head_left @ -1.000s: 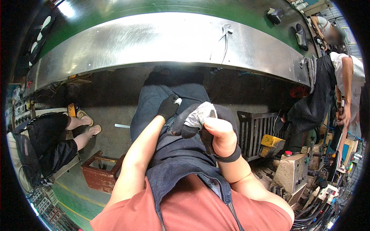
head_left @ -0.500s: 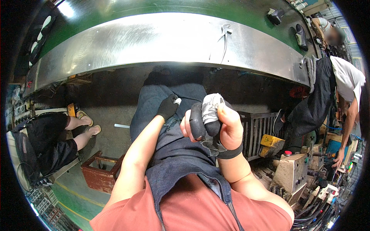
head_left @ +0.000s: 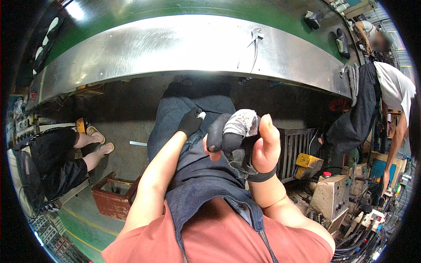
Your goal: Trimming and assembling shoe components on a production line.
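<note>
My left hand [head_left: 191, 122], in a black glove with a pale patch at the thumb tip, lies on the thigh of my dark blue trousers [head_left: 169, 111]. Its fingers look curled in, and I see nothing held there. Raised in front of my belly, my right hand [head_left: 245, 142] wears a black glove that leaves the thumb and some fingertips bare. Grey-white tape [head_left: 241, 122] wraps one of its fingers. Those fingers are bent toward the palm while the thumb stands up straight, apart from them. No object shows in that hand.
A long shiny metal ledge [head_left: 144, 48] runs ahead, with pincers [head_left: 255, 44] on it, beside a green belt [head_left: 127, 13] carrying shoes [head_left: 342, 43]. A brown stool [head_left: 115, 195] stands left, near a seated person. A slatted crate [head_left: 298, 144], machinery [head_left: 331, 195] and a bending co-worker [head_left: 392, 83] are right.
My right thumb has lifted off the taped finger and straightened. The right hand has turned a little, with its fingers still bent. My left hand stays put. The co-worker's arm at right has shifted slightly.
</note>
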